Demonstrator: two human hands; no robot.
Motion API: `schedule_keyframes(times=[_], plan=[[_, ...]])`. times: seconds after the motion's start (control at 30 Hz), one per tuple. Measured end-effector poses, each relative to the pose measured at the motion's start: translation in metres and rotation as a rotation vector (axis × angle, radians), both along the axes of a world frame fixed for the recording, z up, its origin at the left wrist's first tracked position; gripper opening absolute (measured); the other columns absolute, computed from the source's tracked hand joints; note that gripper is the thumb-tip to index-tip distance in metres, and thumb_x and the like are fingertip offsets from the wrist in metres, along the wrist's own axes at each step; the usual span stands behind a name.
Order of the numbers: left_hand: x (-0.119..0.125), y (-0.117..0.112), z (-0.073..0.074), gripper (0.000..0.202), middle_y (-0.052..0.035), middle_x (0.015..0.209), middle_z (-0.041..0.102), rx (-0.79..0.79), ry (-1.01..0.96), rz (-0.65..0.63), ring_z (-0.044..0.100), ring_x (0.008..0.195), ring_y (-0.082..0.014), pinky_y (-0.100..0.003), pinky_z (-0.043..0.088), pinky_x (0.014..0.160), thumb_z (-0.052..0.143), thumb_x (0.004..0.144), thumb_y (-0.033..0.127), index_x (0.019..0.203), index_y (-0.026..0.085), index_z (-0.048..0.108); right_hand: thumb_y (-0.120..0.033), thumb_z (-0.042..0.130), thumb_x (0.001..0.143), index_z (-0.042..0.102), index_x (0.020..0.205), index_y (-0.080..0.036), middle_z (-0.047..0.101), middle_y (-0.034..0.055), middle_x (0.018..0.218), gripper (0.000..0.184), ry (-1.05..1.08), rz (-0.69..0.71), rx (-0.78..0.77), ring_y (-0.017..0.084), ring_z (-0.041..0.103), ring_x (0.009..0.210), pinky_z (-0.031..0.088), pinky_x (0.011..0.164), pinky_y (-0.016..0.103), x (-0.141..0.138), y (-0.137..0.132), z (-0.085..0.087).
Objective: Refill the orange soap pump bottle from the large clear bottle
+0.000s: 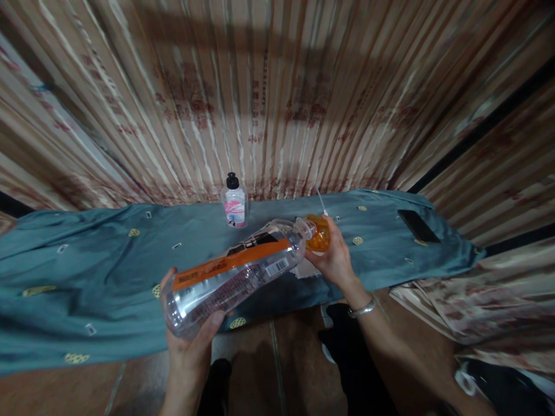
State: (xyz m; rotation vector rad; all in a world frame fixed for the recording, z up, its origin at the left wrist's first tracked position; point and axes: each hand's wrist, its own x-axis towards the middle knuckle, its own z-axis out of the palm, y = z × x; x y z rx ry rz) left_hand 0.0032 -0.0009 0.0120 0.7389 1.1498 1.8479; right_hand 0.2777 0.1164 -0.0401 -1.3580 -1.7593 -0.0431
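**As the clear bottle is tipping toward the orange jar, both hands are gripping**

While the view is looking down past dark trouser legs and brown floor tiles, the left hand is sitting nearest and clasping the base of a large clear plastic bottle with an orange label band. Its thumb is pressing on the near side of the base and its fingers are wrapping round the far side.

The bottle is lying almost level, slanting up to the right above the near edge of a teal patterned cloth. Its neck is meeting the top of a small round clear jar filled with orange beads. Whether anything is flowing, I cannot tell.

The right hand, with a silver bracelet on its wrist, is cupping that jar from behind and below. Its fingers are curling closed round the jar, just above the cloth.

Farther back on the cloth, a small clear bottle with a black cap and pink label is standing upright. A flat black phone is lying well off to the right. A striped brown curtain is hanging behind everything.
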Motion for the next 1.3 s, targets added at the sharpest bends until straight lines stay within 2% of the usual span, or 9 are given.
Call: schedule_keyframes(times=[0.2,0.33,0.6,0.87,1.13,1.3], plan=[[-0.002,0.001,-0.001,0.104,-0.0036,0.116,0.070,-0.011,-0.009,0.020,0.071,0.075,-0.0181,-0.028,0.064,0.059,0.101,0.057,0.032,0.150,0.034,0.053,-0.041,0.085,0.080,0.035,0.159,-0.021,0.061,0.0190,0.151,0.096,-0.006,0.000,-0.002,0.036,0.058,0.143,0.050,0.119,0.060,0.001,0.000,0.000],[-0.002,0.001,-0.001,0.104,-0.0032,0.117,0.069,-0.011,0.010,-0.002,0.069,0.073,-0.0169,-0.029,0.064,0.060,0.100,0.060,0.032,0.151,0.035,0.051,-0.042,0.084,0.081,0.035,0.158,-0.020,0.060,0.0201,0.151,0.094,-0.005,0.006,0.020,0.037,0.059,0.143,0.051,0.118,0.060,0.002,0.000,-0.001],[-0.004,0.000,0.000,0.104,-0.0050,0.122,0.065,-0.026,0.038,-0.009,0.071,0.081,-0.0199,-0.031,0.066,0.062,0.099,0.060,0.033,0.152,0.034,0.049,-0.041,0.085,0.079,0.035,0.159,-0.021,0.060,0.0193,0.151,0.096,-0.005,-0.006,-0.001,0.036,0.059,0.143,0.050,0.118,0.060,0.001,0.000,-0.001],[-0.009,0.004,-0.010,0.107,-0.0067,0.119,0.069,-0.013,0.062,0.007,0.071,0.074,-0.0222,-0.035,0.065,0.056,0.100,0.056,0.035,0.151,0.034,0.049,-0.040,0.085,0.080,0.034,0.159,-0.021,0.060,0.0194,0.152,0.096,-0.005,-0.004,-0.004,0.036,0.058,0.143,0.050,0.119,0.060,0.000,-0.001,0.001],[-0.005,0.001,-0.002,0.101,-0.0041,0.117,0.068,-0.020,0.027,0.001,0.069,0.072,-0.0186,-0.032,0.064,0.059,0.099,0.059,0.030,0.148,0.036,0.053,-0.041,0.085,0.079,0.036,0.157,-0.021,0.061,0.0196,0.151,0.095,0.004,-0.009,0.007,0.037,0.059,0.143,0.050,0.118,0.060,0.000,0.000,-0.001],[-0.007,0.002,-0.006,0.104,-0.0064,0.119,0.069,-0.029,0.075,0.001,0.071,0.075,-0.0220,-0.035,0.065,0.059,0.099,0.059,0.037,0.151,0.034,0.051,-0.041,0.085,0.079,0.034,0.158,-0.021,0.060,0.0192,0.151,0.096,0.005,-0.010,-0.005,0.036,0.059,0.143,0.050,0.118,0.060,0.000,0.000,0.000]])
